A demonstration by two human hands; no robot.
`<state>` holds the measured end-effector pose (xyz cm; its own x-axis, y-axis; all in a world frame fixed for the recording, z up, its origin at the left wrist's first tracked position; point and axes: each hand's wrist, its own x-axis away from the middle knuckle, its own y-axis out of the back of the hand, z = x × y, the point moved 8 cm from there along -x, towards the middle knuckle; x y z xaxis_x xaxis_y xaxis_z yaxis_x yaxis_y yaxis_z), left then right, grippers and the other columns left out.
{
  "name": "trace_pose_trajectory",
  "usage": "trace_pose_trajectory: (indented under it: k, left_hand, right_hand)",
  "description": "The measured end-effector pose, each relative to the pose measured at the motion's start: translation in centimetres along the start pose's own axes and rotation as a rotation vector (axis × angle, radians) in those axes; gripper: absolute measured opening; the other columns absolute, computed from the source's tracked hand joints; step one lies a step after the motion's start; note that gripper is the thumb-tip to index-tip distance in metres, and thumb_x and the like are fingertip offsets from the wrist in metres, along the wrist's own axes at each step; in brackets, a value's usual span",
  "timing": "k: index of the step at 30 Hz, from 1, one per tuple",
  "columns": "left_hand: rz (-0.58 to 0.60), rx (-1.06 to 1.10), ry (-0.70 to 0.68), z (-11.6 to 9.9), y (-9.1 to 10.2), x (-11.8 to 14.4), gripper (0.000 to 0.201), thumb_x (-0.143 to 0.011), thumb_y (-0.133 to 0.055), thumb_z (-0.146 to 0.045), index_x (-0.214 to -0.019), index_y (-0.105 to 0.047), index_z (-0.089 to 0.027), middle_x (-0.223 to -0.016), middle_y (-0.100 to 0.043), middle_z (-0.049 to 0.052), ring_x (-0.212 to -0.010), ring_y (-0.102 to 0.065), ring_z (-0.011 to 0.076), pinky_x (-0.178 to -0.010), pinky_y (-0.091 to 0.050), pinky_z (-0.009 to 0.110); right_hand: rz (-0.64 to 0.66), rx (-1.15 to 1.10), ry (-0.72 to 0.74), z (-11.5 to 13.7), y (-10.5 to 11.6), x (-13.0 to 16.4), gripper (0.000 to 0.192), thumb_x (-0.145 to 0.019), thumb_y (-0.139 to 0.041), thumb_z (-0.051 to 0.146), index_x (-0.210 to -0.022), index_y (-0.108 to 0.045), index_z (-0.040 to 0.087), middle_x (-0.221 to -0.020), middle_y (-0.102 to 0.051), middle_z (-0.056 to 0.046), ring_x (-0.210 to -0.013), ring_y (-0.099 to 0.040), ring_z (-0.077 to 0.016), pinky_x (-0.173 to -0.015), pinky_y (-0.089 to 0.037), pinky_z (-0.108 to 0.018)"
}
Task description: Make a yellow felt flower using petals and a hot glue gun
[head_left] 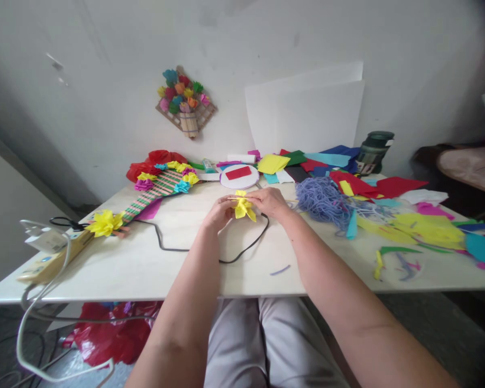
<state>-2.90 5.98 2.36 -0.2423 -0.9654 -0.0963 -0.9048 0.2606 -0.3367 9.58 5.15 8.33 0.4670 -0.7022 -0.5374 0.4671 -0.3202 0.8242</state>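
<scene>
A yellow paper flower (pixel 244 209) is held between my hands above the table, its petals spread and pointing down toward me. My left hand (pixel 220 212) pinches it from the left, where a thin stick-like edge runs along the top. From the other side, the fingers of my right hand (pixel 270 201) are closed on it. The fingertips partly cover the flower. Beneath and around my hands, a black cord (pixel 242 255) curves over the tabletop. Just beyond stands a white oval piece with a purple rim (pixel 228 183), a red rectangle (pixel 238 172) lying on it.
A stick fan shape trimmed with paper flowers (pixel 161 186) lies left, near a power strip (pixel 59 258). To the right are a tangled heap of purple yarn (pixel 322 200), colored paper sheets (pixel 274 163) and a dark bottle (pixel 375 152). A yarn scrap (pixel 281 270) lies near the front edge.
</scene>
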Motion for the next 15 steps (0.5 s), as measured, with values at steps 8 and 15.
trace_pose_trajectory:
  k: [8,15]
  left_hand:
    - [0.0,-0.004,0.003,0.1,0.15,-0.2,0.028,-0.056,-0.065,-0.016,-0.083,-0.062,-0.01,-0.07,-0.066,0.006,-0.057,-0.061,0.0136,-0.053,-0.047,0.024]
    - [0.008,-0.05,0.017,0.18,-0.01,-0.12,0.029,-0.057,-0.067,-0.018,-0.084,-0.061,-0.01,-0.068,-0.066,0.006,-0.056,-0.062,0.0151,-0.053,-0.048,0.025]
  right_hand:
    - [0.005,0.007,-0.006,-0.11,-0.01,-0.03,0.026,-0.086,-0.05,0.033,-0.102,-0.07,0.029,-0.099,-0.072,-0.001,-0.089,-0.065,-0.017,-0.074,-0.044,-0.025]
    - [0.025,0.03,-0.023,-0.14,0.06,-0.04,0.025,-0.086,-0.05,0.033,-0.098,-0.071,0.028,-0.097,-0.072,-0.001,-0.087,-0.065,-0.0173,-0.073,-0.044,-0.025]
